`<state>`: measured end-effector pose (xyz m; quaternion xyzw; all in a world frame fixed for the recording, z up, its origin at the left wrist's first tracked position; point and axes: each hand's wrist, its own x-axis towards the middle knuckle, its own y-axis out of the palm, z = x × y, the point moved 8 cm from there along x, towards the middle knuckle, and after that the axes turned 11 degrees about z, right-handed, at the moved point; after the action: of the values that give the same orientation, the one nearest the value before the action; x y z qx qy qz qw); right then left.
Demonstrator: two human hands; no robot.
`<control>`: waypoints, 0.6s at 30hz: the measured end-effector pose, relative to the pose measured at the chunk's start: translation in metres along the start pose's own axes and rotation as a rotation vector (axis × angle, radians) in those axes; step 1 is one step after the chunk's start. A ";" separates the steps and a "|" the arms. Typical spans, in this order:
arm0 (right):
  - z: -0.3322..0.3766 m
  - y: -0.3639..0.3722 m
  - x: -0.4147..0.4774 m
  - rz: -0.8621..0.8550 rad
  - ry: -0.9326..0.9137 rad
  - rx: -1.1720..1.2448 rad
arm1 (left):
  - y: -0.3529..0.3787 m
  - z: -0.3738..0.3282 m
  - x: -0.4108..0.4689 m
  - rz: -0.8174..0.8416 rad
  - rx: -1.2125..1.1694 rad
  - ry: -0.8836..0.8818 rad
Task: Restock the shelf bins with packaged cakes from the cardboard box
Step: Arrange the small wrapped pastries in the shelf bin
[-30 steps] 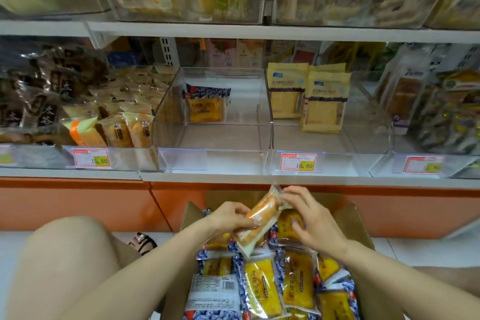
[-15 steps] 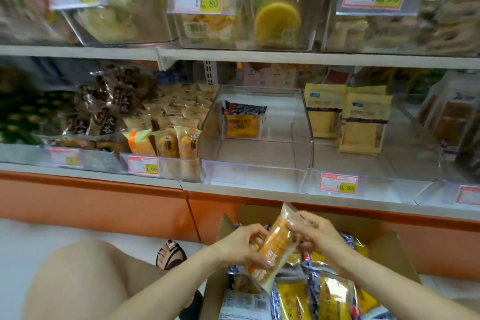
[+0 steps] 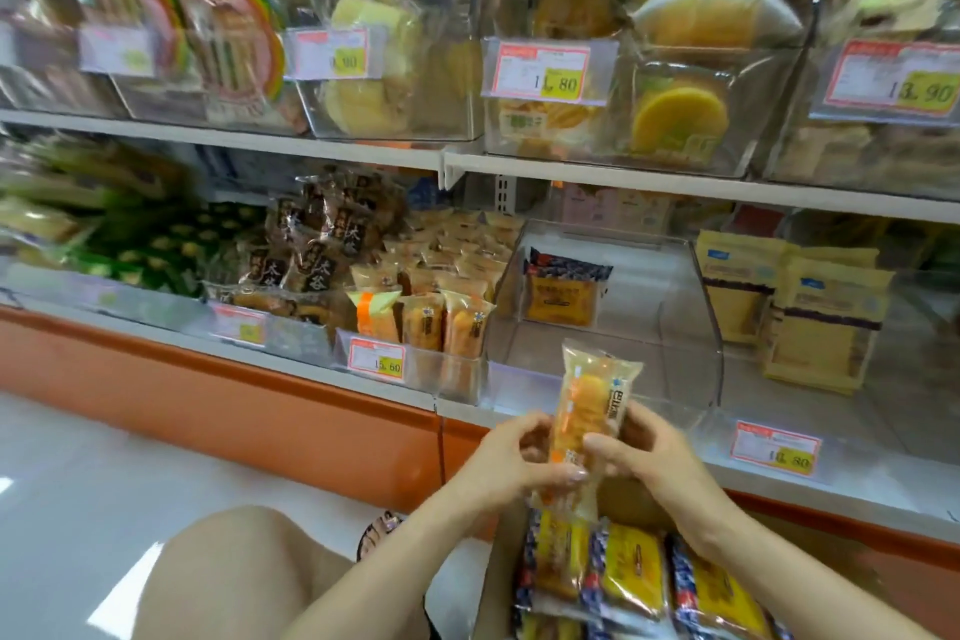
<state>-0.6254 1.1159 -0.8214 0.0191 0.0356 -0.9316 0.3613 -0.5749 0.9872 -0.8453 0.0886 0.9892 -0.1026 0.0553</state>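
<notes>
Store shelf (image 3: 311,140) stacked with snack bins (image 3: 395,120), kinda blurry up top. Left hand (image 3: 511,463) and right hand (image 3: 649,457) both have fingers curled around one cake pack (image 3: 589,411), holding it upright just over the box (image 3: 496,582), in front of the front edge of the nearly empty clear bin (image 3: 701,327).

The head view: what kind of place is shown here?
Probably a grocery shop aisle: clear shelf bins of packaged cakes, price tags on their fronts, and a cardboard box of stock.
</notes>
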 end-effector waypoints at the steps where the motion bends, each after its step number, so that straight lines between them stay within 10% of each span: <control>1: 0.006 0.006 0.005 -0.003 -0.007 -0.006 | -0.009 -0.006 -0.001 -0.036 0.023 0.020; 18: 0.051 0.052 0.078 0.199 0.076 -0.409 | -0.178 -0.031 -0.050 -0.618 0.164 -0.029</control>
<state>-0.6487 1.0209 -0.7782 -0.0162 0.2350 -0.8634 0.4462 -0.5620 0.8138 -0.7744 -0.2131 0.9569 -0.1952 0.0283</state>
